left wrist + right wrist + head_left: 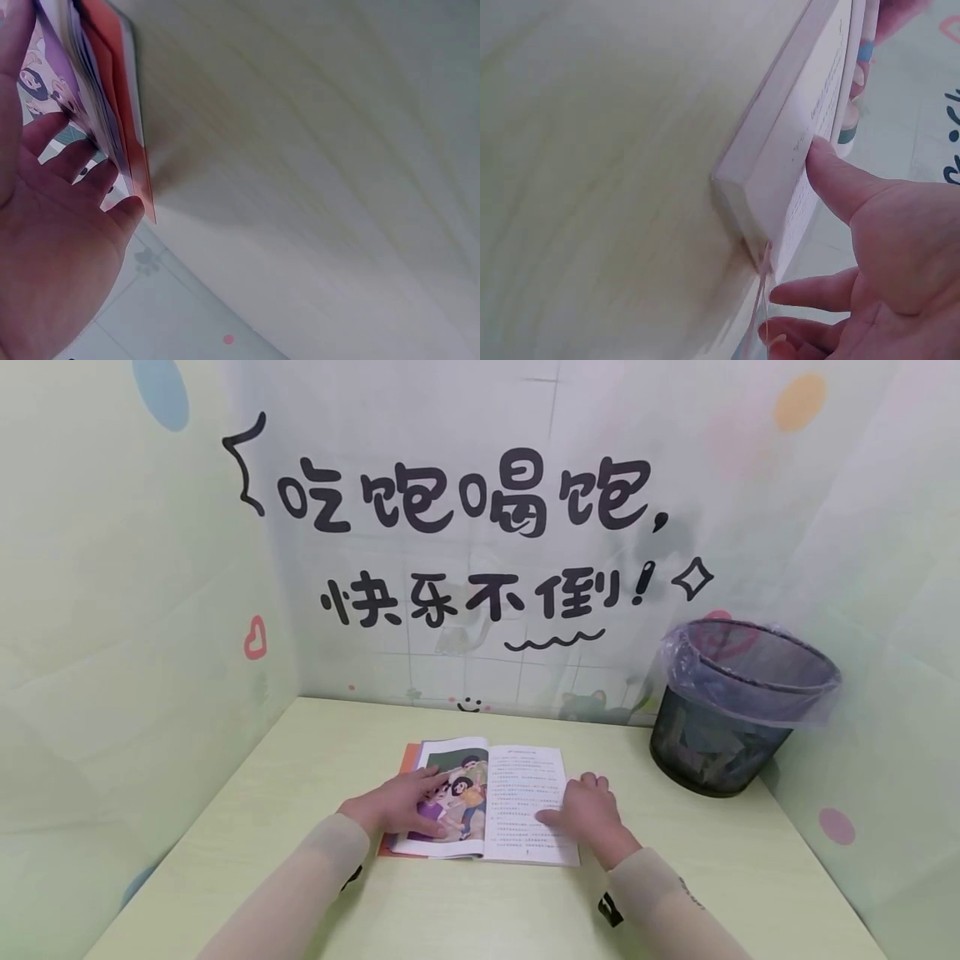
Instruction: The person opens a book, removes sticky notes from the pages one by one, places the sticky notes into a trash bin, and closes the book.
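An open book (525, 802) lies on the table, with a colour illustration of children on its left page and printed text on its right page. My left hand (393, 803) rests on the left page with its fingers spread. In the left wrist view, the orange cover (135, 161) shows under the pages beside the little finger. My right hand (592, 814) is at the right edge of the book. Its thumb (840, 172) touches the text page, while the other fingers are bent loosely beyond the edge. A thin pinkish ribbon (759, 307) hangs from the book near those fingers.
A dark mesh waste bin (712, 747) with a translucent purple liner (750, 693) stands at the table's back right. The pale wooden table (465, 910) meets printed fabric walls (480, 677) at the back and sides.
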`<state>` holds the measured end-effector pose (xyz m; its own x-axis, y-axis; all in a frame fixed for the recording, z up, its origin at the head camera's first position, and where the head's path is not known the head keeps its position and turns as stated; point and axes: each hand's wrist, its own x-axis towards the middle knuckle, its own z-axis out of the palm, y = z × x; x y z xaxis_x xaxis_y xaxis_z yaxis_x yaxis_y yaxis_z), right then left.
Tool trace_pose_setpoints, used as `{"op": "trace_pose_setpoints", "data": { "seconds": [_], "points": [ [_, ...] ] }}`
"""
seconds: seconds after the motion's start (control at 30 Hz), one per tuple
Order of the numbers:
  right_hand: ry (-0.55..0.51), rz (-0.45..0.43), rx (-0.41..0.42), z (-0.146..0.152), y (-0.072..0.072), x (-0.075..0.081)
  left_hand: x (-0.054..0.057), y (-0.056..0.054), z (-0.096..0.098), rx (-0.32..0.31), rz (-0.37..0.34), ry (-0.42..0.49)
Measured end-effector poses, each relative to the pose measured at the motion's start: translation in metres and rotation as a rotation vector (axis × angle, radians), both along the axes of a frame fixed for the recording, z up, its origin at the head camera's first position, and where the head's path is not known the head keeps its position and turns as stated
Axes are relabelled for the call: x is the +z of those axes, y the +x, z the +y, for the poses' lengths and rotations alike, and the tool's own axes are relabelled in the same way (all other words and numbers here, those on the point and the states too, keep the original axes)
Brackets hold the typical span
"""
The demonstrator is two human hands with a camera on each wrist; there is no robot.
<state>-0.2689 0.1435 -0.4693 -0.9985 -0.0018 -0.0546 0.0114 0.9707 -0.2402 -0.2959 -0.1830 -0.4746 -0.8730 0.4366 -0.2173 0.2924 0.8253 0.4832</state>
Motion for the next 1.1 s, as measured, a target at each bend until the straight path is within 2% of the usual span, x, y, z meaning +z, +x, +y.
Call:
{"op": "trace_pose_setpoints", "data": {
  "seconds": [0.1,0.23,0.7,0.87,1.1],
  "points": [
    [0.022,-0.034,-0.025,0.002,-0.003,-0.001,0.001,-0.001,0.001,0.010,-0.011,0.000],
    [0.037,-0.045,-0.017,0.001,-0.004,-0.002,0.002,-0.003,0.001,0.016,-0.015,0.001],
    [0.068,0.094,0.048,-0.011,-0.004,-0.002,0.001,-0.013,-0.001,0.008,-0.011,0.001],
    [-0.128,0.112,0.039,-0.010,-0.006,0.011,0.002,-0.017,-0.002,0.000,-0.007,-0.009],
    [-0.564,0.060,-0.006,-0.006,-0.017,0.024,0.002,-0.023,-0.002,-0.002,-0.009,-0.020]
  ]
}}
